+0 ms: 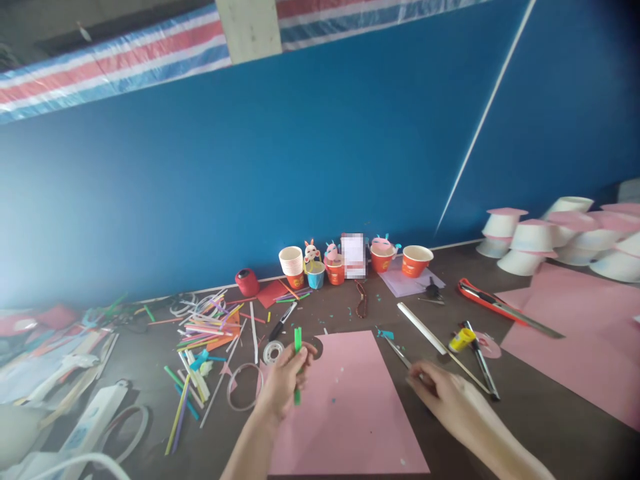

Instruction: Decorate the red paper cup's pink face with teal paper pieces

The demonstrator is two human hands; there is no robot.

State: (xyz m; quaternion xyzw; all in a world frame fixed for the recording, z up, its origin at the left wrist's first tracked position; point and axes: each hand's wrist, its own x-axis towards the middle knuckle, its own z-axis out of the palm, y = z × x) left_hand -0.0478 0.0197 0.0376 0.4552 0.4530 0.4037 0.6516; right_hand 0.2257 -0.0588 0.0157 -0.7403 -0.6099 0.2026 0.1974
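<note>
My left hand (290, 373) is closed round green strips (298, 343), held upright over the left edge of a pink paper sheet (350, 407). To the right of the sheet, my right hand (435, 390) has its fingers closed at the near end of a thin metal tool (397, 350), whose tip points toward a small blue scrap (385, 334). The part of the tool under my fingers is hidden. Small blue and white bits lie on the pink sheet.
Straws (215, 327) and a tape roll (273, 352) lie left. Decorated paper cups (383, 259) line the blue wall. On the right are a yellow container (461, 340), a black pen (483, 367), a red-handled knife (490, 300), pink paper (585, 333) and stacked white cups (527, 247).
</note>
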